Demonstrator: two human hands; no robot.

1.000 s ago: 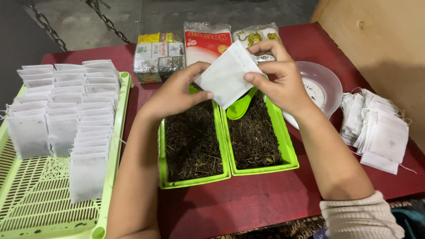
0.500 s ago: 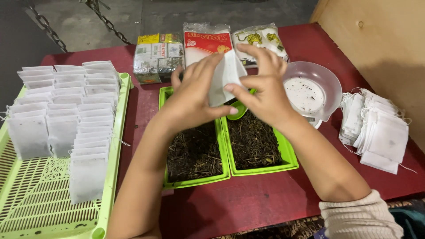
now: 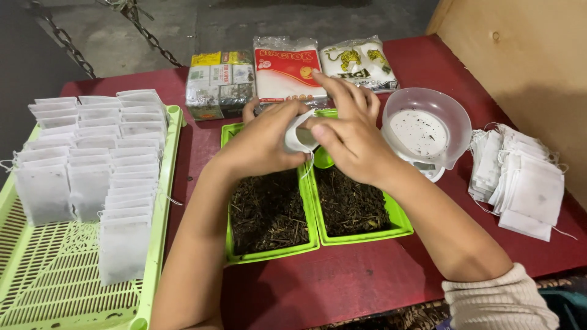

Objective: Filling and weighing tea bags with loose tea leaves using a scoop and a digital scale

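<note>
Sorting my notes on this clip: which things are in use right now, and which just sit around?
In use: left hand and right hand together holding a small white bag above two green trays of loose tea.

Sitting around: filled bags, empty bags, scale bowl, packets.

Tabletop (image 3: 367, 287): dark red. Two small trays (image 3: 272, 253): bright green, holding dark brown loose tea (image 3: 266, 211). Slotted tray (image 3: 55, 287): pale lime green. Filter bags (image 3: 92, 159): white. Bowl (image 3: 426, 125): translucent white, dark specks. Packet (image 3: 287, 70): red and white. Sleeve (image 3: 498, 302): cream, ribbed.
</note>
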